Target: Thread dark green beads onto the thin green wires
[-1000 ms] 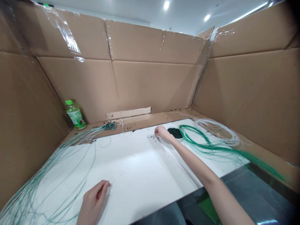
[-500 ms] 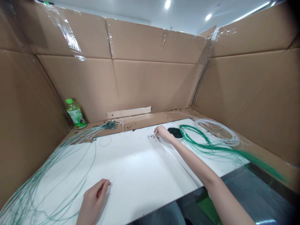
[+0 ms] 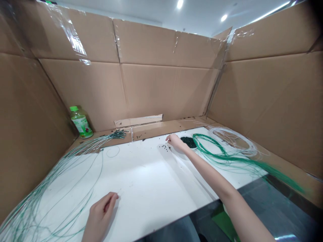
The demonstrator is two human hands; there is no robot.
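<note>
Fingers of our right hand [image 3: 176, 141] were bent close together beside the scattered dark beads [image 3: 164, 148] near the far edge of the white surface [image 3: 146, 181], though we could not tell whether they met or pinched anything. Our hands had barely shifted in the last second, and the loose beads still lay by the bowl [image 3: 195, 148]. Our left hand [image 3: 99, 215] had thumb and finger together, anything held too fine to see, and bare white ran between our hands, with green strands [image 3: 57, 168] leftward and a green coil [image 3: 214, 154] right of the bowl.
</note>
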